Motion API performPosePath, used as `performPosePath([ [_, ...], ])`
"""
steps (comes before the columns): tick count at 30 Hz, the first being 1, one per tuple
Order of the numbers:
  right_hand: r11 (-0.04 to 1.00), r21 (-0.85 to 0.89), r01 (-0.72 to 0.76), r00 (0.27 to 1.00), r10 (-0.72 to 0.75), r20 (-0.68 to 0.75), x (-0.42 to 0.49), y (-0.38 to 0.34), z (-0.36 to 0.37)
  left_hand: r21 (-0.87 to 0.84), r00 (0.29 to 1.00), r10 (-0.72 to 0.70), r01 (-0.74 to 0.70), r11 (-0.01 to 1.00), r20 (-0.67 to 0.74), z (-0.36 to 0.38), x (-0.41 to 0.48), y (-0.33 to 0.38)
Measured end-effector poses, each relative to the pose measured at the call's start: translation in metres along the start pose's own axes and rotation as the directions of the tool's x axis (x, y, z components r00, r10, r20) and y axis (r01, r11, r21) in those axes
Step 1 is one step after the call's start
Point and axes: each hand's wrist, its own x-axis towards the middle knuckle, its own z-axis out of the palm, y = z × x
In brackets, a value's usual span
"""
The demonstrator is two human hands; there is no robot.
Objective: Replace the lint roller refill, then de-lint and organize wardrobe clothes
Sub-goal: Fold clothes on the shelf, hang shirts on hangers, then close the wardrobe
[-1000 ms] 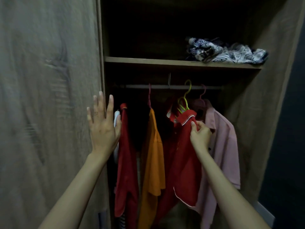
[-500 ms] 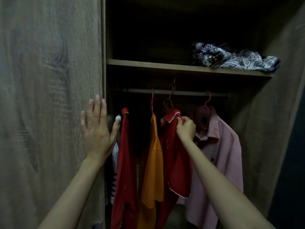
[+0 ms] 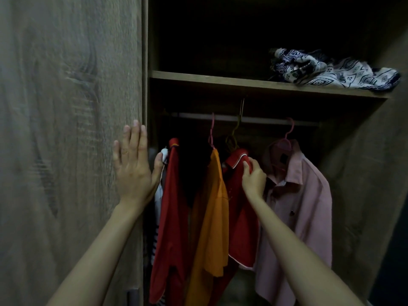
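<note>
— Where are the hands?

— The left hand (image 3: pixel 132 166) lies flat and spread against the wooden wardrobe door (image 3: pixel 66 129), fingers pointing up along the door's edge, the thumb out toward the hanging clothes. It holds nothing.

— And the right one?

— The right hand (image 3: pixel 254 177) is closed on the collar of a red shirt with white trim (image 3: pixel 240 217), pinching the fabric near the top, just under its yellowish hanger (image 3: pixel 234 138).

— Where does that shirt hang?

— On the rail (image 3: pixel 265 120) below the shelf (image 3: pixel 242 81), between an orange shirt (image 3: pixel 212 217) on its left and a pink button-up shirt (image 3: pixel 302 206) on its right. The pink one sits on a pink hanger (image 3: pixel 284 140).

— Anything further left?

— A long red garment (image 3: pixel 170 217), and beside it, next to the left thumb, a bit of white and striped cloth (image 3: pixel 157 202), mostly hidden.

— And on the shelf?

— A crumpled blue-and-white patterned cloth (image 3: pixel 335 70) at the right end. I cannot see a lint roller anywhere.
</note>
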Motion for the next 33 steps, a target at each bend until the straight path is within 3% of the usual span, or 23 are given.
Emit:
performPosePath([
  [5,0.982,0.065,0.175,0.983,-0.178,0.053,-0.008,0.005,-0.006,0.007,1.000,-0.002,0.002,1.000,0.008,0.000,-0.001,0.001],
  [11,0.984,0.081,0.158,0.982,-0.165,0.092,-0.006,0.010,-0.008,0.002,0.999,-0.014,0.014,1.000,0.032,-0.003,0.000,0.002],
  [17,0.965,0.192,0.179,0.984,-0.172,-0.053,-0.038,-0.007,-0.032,-0.035,0.998,-0.022,0.025,0.999,0.061,-0.009,-0.009,0.003],
  [23,0.898,0.330,0.291,0.956,-0.283,-0.074,-0.106,-0.034,-0.044,-0.102,0.998,-0.027,0.033,0.994,0.064,-0.024,-0.030,0.003],
  [27,0.854,0.431,0.293,0.943,-0.334,0.020,-0.149,-0.042,-0.037,-0.104,0.996,-0.042,0.050,0.993,0.080,-0.036,-0.053,-0.005],
  [33,0.877,0.453,0.163,0.959,-0.248,0.136,-0.220,-0.032,-0.014,-0.074,0.985,0.041,-0.029,0.997,0.166,-0.041,-0.096,-0.037],
])
